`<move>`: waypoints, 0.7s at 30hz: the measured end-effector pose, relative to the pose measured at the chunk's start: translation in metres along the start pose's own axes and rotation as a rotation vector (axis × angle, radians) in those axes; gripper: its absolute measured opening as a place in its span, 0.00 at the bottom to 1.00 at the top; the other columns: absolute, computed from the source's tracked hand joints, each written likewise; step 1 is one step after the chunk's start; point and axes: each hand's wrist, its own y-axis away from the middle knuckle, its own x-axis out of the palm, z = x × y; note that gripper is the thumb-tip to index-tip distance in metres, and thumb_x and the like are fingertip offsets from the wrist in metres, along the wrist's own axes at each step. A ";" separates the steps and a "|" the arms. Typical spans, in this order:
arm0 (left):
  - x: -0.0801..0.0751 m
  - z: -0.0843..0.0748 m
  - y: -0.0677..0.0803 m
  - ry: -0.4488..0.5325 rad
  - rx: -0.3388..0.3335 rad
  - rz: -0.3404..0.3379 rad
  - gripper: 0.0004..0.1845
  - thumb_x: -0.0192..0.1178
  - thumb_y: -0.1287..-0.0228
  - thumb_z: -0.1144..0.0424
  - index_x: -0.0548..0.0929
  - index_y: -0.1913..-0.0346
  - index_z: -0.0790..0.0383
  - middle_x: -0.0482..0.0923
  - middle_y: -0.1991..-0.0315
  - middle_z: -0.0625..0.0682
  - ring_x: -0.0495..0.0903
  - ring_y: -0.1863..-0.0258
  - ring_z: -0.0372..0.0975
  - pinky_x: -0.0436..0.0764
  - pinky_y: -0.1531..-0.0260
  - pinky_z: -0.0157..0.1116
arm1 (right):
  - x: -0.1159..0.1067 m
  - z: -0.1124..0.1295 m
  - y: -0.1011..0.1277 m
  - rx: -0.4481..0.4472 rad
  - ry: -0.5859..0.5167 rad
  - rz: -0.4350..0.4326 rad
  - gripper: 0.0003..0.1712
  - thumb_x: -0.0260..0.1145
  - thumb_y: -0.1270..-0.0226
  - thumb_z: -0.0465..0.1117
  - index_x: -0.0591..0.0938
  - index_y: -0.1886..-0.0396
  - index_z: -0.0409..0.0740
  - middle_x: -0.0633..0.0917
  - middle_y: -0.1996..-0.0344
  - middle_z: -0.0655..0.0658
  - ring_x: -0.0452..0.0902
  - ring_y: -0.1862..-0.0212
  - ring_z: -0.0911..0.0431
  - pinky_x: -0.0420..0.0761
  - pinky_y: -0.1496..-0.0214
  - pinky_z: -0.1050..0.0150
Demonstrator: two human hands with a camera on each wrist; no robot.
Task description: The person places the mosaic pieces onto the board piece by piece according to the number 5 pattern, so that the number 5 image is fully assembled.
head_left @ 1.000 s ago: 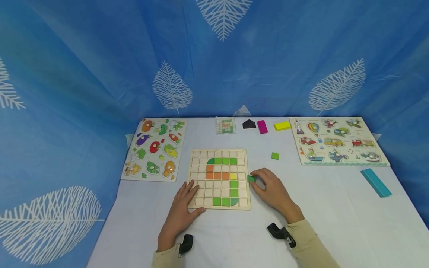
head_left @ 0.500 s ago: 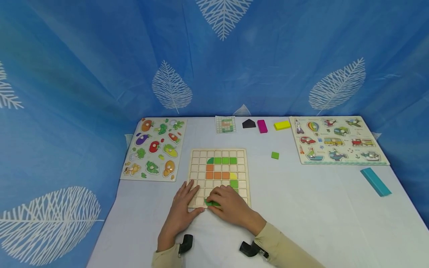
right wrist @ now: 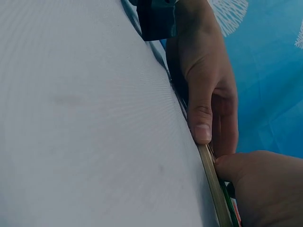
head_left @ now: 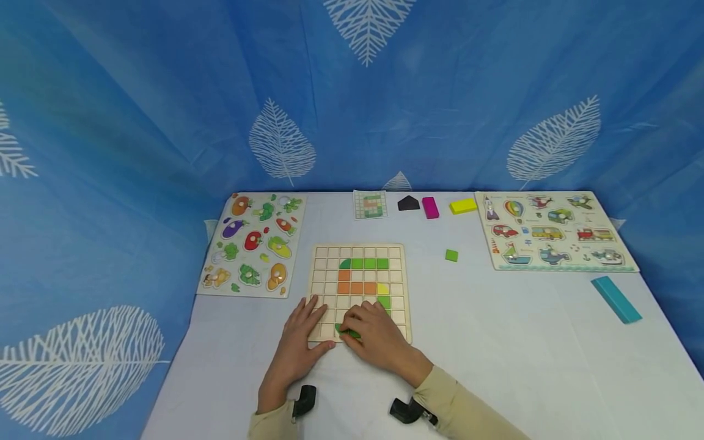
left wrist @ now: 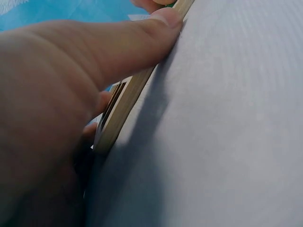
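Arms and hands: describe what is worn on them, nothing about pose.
Both hands are bare, with no gloves or rings visible. The left hand and right hand emerge from long beige sleeves. A small black camera unit is strapped at each wrist, the right one beside the cuff.

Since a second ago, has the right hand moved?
Yes. The right hand went from the grid board's right edge leftward to its near edge, beside the left hand, pressing a green piece down.
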 end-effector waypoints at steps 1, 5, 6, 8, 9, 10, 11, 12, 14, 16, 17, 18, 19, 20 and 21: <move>0.000 0.000 0.000 -0.001 -0.002 0.001 0.41 0.75 0.43 0.53 0.72 0.26 0.57 0.59 0.20 0.58 0.52 0.20 0.60 0.58 0.27 0.67 | 0.000 0.000 0.000 0.002 0.003 -0.001 0.05 0.73 0.34 0.53 0.88 0.64 0.61 0.85 0.61 0.60 0.72 0.63 0.63 0.66 0.62 0.67; 0.000 0.001 -0.001 0.002 -0.013 0.006 0.41 0.75 0.42 0.52 0.72 0.26 0.57 0.59 0.20 0.57 0.51 0.20 0.60 0.58 0.27 0.68 | 0.002 0.000 0.000 0.007 0.014 -0.002 0.04 0.73 0.34 0.53 0.88 0.64 0.62 0.85 0.61 0.61 0.71 0.64 0.63 0.66 0.62 0.67; 0.000 0.001 -0.001 0.003 -0.015 0.010 0.41 0.75 0.42 0.52 0.72 0.26 0.57 0.58 0.20 0.57 0.51 0.19 0.60 0.57 0.27 0.68 | 0.001 0.000 0.000 0.008 0.014 -0.004 0.04 0.73 0.34 0.53 0.88 0.64 0.62 0.85 0.61 0.61 0.71 0.64 0.63 0.66 0.62 0.67; 0.000 0.001 -0.001 0.009 -0.018 0.014 0.41 0.75 0.42 0.52 0.72 0.26 0.56 0.58 0.19 0.57 0.50 0.19 0.59 0.57 0.26 0.67 | 0.000 0.000 0.001 0.013 0.013 -0.009 0.04 0.74 0.35 0.52 0.88 0.65 0.61 0.85 0.61 0.61 0.70 0.64 0.62 0.65 0.62 0.67; 0.000 0.001 -0.001 0.011 -0.020 0.017 0.41 0.75 0.42 0.53 0.72 0.26 0.56 0.58 0.19 0.56 0.50 0.19 0.58 0.57 0.26 0.67 | -0.001 0.000 0.002 0.017 0.015 -0.010 0.04 0.74 0.35 0.52 0.88 0.65 0.62 0.85 0.61 0.61 0.70 0.64 0.62 0.65 0.62 0.67; 0.000 0.001 -0.001 0.013 -0.021 0.019 0.41 0.75 0.42 0.53 0.71 0.26 0.56 0.58 0.19 0.56 0.50 0.19 0.58 0.57 0.26 0.66 | -0.002 0.001 0.002 0.020 0.013 -0.014 0.03 0.75 0.36 0.51 0.88 0.66 0.61 0.86 0.61 0.61 0.70 0.64 0.62 0.65 0.62 0.67; 0.000 0.000 -0.001 0.017 -0.023 0.021 0.41 0.75 0.42 0.53 0.71 0.26 0.56 0.57 0.19 0.56 0.50 0.19 0.57 0.56 0.25 0.66 | -0.002 0.001 0.003 0.026 0.012 -0.016 0.03 0.75 0.36 0.51 0.88 0.66 0.61 0.85 0.62 0.61 0.71 0.64 0.62 0.66 0.61 0.67; 0.001 0.000 -0.001 0.021 -0.026 0.022 0.41 0.75 0.43 0.53 0.71 0.26 0.56 0.57 0.19 0.55 0.49 0.18 0.57 0.56 0.25 0.66 | -0.003 0.001 0.003 0.030 0.012 -0.017 0.03 0.75 0.36 0.51 0.88 0.66 0.61 0.85 0.62 0.61 0.71 0.64 0.62 0.66 0.61 0.66; 0.001 -0.001 -0.001 0.024 -0.026 0.019 0.41 0.75 0.43 0.53 0.72 0.26 0.56 0.57 0.19 0.55 0.49 0.18 0.57 0.56 0.25 0.66 | -0.004 0.002 0.004 0.037 0.017 -0.016 0.03 0.74 0.35 0.50 0.87 0.66 0.62 0.85 0.61 0.61 0.71 0.63 0.63 0.66 0.60 0.66; 0.001 -0.001 -0.001 0.025 -0.031 0.018 0.41 0.75 0.43 0.53 0.72 0.26 0.56 0.58 0.19 0.55 0.49 0.18 0.57 0.56 0.25 0.66 | -0.005 0.002 0.005 0.036 0.023 -0.021 0.03 0.74 0.35 0.50 0.87 0.67 0.62 0.85 0.62 0.61 0.72 0.63 0.63 0.67 0.60 0.66; 0.001 -0.001 -0.001 0.024 -0.032 0.017 0.41 0.75 0.43 0.54 0.72 0.26 0.56 0.58 0.19 0.55 0.49 0.18 0.57 0.56 0.25 0.66 | -0.006 0.002 0.006 0.036 0.023 -0.023 0.03 0.74 0.35 0.50 0.87 0.67 0.62 0.85 0.62 0.62 0.72 0.63 0.63 0.67 0.60 0.65; 0.000 -0.001 -0.001 0.023 -0.034 0.017 0.41 0.75 0.43 0.53 0.72 0.26 0.56 0.58 0.19 0.55 0.49 0.18 0.57 0.56 0.25 0.66 | -0.008 0.002 0.006 0.037 0.016 -0.029 0.03 0.75 0.35 0.50 0.87 0.67 0.62 0.85 0.62 0.61 0.72 0.63 0.63 0.67 0.60 0.65; 0.000 -0.001 -0.001 0.023 -0.035 0.016 0.41 0.75 0.44 0.54 0.72 0.26 0.56 0.58 0.19 0.56 0.49 0.18 0.57 0.56 0.25 0.66 | -0.009 0.001 0.007 0.042 0.006 -0.036 0.03 0.75 0.36 0.49 0.87 0.68 0.62 0.85 0.62 0.61 0.72 0.63 0.63 0.67 0.60 0.65; 0.000 -0.001 -0.001 0.023 -0.036 0.015 0.42 0.76 0.44 0.54 0.72 0.26 0.56 0.58 0.19 0.55 0.49 0.18 0.57 0.56 0.25 0.66 | -0.012 -0.001 0.007 0.050 -0.007 -0.045 0.04 0.75 0.36 0.50 0.87 0.68 0.61 0.85 0.62 0.61 0.73 0.63 0.62 0.68 0.60 0.65; 0.000 0.000 -0.001 0.022 -0.037 0.014 0.42 0.76 0.44 0.54 0.72 0.26 0.56 0.58 0.19 0.55 0.50 0.18 0.57 0.56 0.25 0.66 | -0.015 -0.004 0.008 0.063 -0.022 -0.056 0.04 0.75 0.36 0.49 0.87 0.68 0.61 0.85 0.62 0.60 0.74 0.62 0.62 0.68 0.60 0.65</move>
